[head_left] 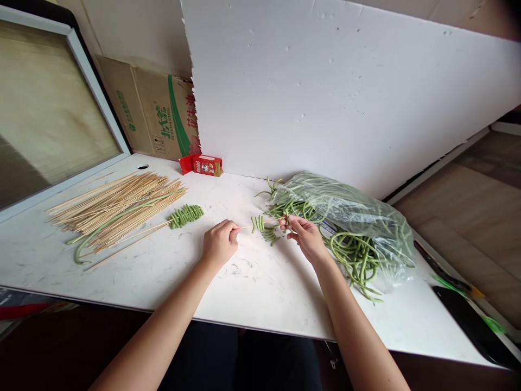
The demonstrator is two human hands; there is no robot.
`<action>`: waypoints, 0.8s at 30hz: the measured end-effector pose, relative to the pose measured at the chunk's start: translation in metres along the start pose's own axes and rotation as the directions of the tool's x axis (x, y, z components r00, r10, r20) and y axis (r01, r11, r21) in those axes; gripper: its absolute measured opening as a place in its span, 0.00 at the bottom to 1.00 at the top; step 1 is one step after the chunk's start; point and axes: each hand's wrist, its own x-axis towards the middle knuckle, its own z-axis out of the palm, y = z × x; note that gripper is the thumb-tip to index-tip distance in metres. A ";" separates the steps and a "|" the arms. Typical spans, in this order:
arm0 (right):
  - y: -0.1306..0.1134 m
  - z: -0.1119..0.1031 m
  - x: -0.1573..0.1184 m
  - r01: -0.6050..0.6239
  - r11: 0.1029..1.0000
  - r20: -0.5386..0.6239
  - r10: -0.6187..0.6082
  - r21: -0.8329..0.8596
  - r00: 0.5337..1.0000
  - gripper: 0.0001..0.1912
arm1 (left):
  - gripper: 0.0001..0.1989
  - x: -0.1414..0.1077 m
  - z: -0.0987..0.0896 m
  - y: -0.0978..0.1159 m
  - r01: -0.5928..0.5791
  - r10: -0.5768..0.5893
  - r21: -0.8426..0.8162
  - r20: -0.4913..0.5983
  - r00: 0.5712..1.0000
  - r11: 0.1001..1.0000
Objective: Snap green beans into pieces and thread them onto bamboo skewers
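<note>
My left hand (222, 241) is closed around one end of a thin wooden skewer (245, 226) above the white table. Several short pieces of green bean (257, 223) are threaded crosswise on it. At the skewer's other end, my right hand (305, 234) pinches a short bean piece (286, 218) between thumb and fingers. Loose cut bean pieces (269, 235) lie on the table just below the skewer. To the left rests a filled skewer of bean pieces (185, 216), its bare stick pointing left.
A heap of wooden skewers (122, 209) with a long bean (118, 214) across it lies left. Right is a clear plastic bag (345, 201) of long beans (358, 255). A red packet (207, 165), a carton (157, 117) and a black phone-like object (474, 326) border the table (252, 293).
</note>
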 end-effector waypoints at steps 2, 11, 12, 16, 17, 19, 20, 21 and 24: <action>0.000 0.000 0.000 -0.006 1.000 0.008 0.006 0.009 1.000 0.17 | 0.09 0.000 0.000 0.000 -0.001 0.001 0.004 -0.004 1.000 1.000; -0.004 0.001 -0.002 -0.017 1.000 0.012 0.016 0.021 1.000 0.18 | 0.09 0.000 0.000 -0.001 -0.010 0.010 0.001 -0.007 1.000 1.000; -0.004 0.002 -0.002 -0.013 1.000 0.010 0.013 0.018 1.000 0.18 | 0.09 0.000 0.000 -0.001 -0.009 0.009 0.001 -0.005 1.000 1.000; -0.002 0.001 -0.001 0.009 1.000 0.000 -0.009 -0.010 1.000 0.17 | 0.09 0.000 0.000 0.000 0.002 -0.002 0.015 0.004 1.000 1.000; -0.001 0.001 -0.001 0.017 1.000 -0.006 -0.017 -0.021 1.000 0.17 | 0.09 0.000 0.000 0.000 0.005 -0.005 0.020 0.006 1.000 1.000; 0.001 0.002 -0.001 0.036 0.998 -0.018 -0.037 -0.048 0.999 0.17 | 0.09 0.000 0.000 0.000 0.010 -0.010 0.027 0.007 1.000 1.000; 0.002 0.002 -0.001 0.047 0.997 -0.023 -0.049 -0.062 0.999 0.17 | 0.09 0.000 0.000 0.000 0.012 -0.012 0.030 0.007 1.000 0.999; 0.003 0.002 -0.001 0.058 0.995 -0.025 -0.060 -0.077 0.998 0.18 | 0.09 0.000 -0.001 0.000 0.015 -0.015 0.033 0.009 1.000 0.999; 0.004 0.004 -0.001 0.081 0.991 -0.026 -0.085 -0.104 0.996 0.18 | 0.09 0.000 -0.001 0.000 0.025 -0.025 0.042 0.018 1.000 0.999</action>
